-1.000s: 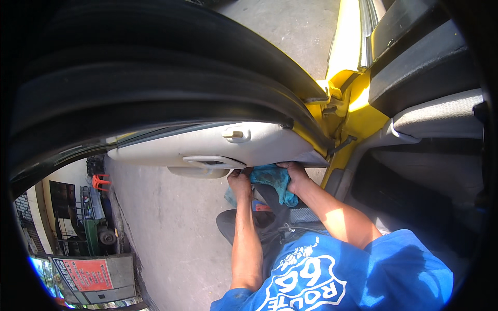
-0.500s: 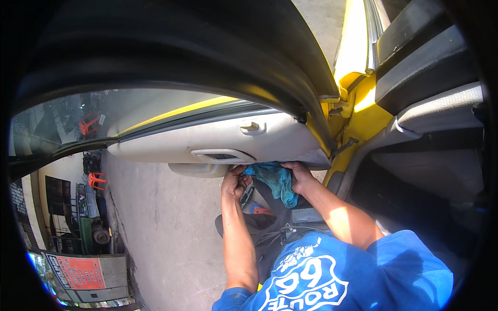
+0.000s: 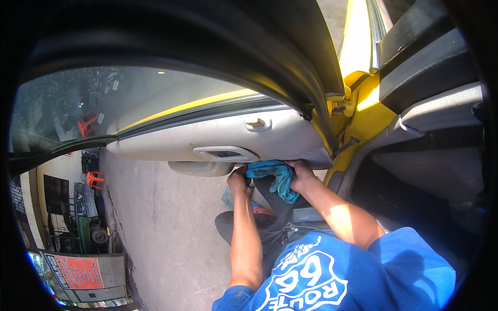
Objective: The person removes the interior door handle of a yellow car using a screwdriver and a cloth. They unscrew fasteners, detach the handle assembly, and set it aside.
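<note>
A blue cloth [image 3: 274, 176] is pressed against the lower edge of a grey car door panel [image 3: 218, 137], above a sunlit concrete ground [image 3: 166, 217]. It is gripped by the right hand [image 3: 302, 173], fingers closed on it; the left hand [image 3: 238, 181] is curled at its left end. The fingertips are hidden under the panel's edge.

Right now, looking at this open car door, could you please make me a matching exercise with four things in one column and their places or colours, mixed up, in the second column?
Things:
1. cloth
2. door panel
3. left hand
4. plastic chairs

Places or colours:
A. grey, with a recessed handle
B. red, far off at the left on the ground
C. blue, bunched under the door's lower edge, in the right hand
D. at the door's lower edge, left of the cloth

Pairs: 1-C, 2-A, 3-D, 4-B
</note>
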